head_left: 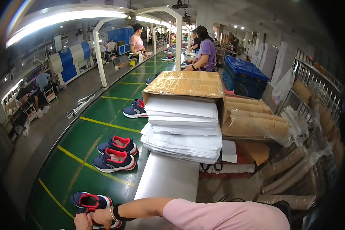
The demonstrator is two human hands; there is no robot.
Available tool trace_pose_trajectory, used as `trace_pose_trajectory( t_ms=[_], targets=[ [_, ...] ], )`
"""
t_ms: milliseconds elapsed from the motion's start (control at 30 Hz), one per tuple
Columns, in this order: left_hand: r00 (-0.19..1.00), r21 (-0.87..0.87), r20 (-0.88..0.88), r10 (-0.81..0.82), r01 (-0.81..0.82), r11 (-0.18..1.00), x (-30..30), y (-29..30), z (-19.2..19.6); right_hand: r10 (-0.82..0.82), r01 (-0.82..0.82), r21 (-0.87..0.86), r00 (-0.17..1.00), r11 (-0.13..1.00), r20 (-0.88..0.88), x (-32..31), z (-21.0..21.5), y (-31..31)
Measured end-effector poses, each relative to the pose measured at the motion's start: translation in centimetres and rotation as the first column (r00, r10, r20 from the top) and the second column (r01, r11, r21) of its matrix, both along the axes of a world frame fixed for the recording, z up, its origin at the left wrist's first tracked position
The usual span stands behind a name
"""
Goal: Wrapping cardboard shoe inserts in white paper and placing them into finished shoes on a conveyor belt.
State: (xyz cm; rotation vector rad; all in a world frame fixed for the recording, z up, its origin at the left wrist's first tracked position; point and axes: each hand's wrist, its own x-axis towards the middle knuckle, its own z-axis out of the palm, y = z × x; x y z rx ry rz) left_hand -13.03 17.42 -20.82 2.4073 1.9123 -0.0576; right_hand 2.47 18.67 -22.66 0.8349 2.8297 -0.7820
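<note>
My right hand (102, 217), with a dark band at the wrist and a pink sleeve above it, reaches left across the bottom of the view onto a navy shoe with red lining (108, 224) on the green conveyor belt (73, 153). My left hand (82, 222) sits right beside it at the bottom edge, fingers curled on the same shoe. The shoe is mostly hidden under both hands. Its twin (90, 200) lies just beyond them on the belt.
Another navy and red pair (115, 153) lies further up the belt, with more shoes (135, 111) beyond. To the right, a steel table (168, 180) carries a cardboard box (186, 84) over stacked white sheets (182, 134). Brown paper bundles (253, 124), blue crates (245, 73) and workers (206, 53) stand behind.
</note>
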Motion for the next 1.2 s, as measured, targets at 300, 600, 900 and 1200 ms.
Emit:
trace_pose_trajectory(
  t_ms=[300, 600, 900, 1200],
  targets=[
    [0.865, -0.072, 0.480, -0.146, 0.205, 0.976, 9.1, -14.9, 17.8, -0.392, 0.232, -0.316, 0.509, 0.920, -0.767, 13.0, 5.4, -6.8],
    [0.963, -0.021, 0.129, -0.237, 0.242, 0.970, 13.9, -26.6, 14.4, -0.513, -0.238, -0.743, 0.592, 0.625, -0.621, 13.7, -0.4, -18.4],
    [0.975, 0.181, 0.207, -0.086, 0.049, 0.982, 13.1, -27.5, 7.1, -0.468, -0.215, -0.634, 0.511, 0.743, -0.721, 12.3, -1.8, -21.0],
    [0.879, 0.140, 0.476, -0.014, -0.060, 0.988, 14.8, -25.7, 7.6, -0.366, -0.048, -0.405, 0.345, 0.913, -0.865, 10.6, -1.9, -21.5]
  ],
)
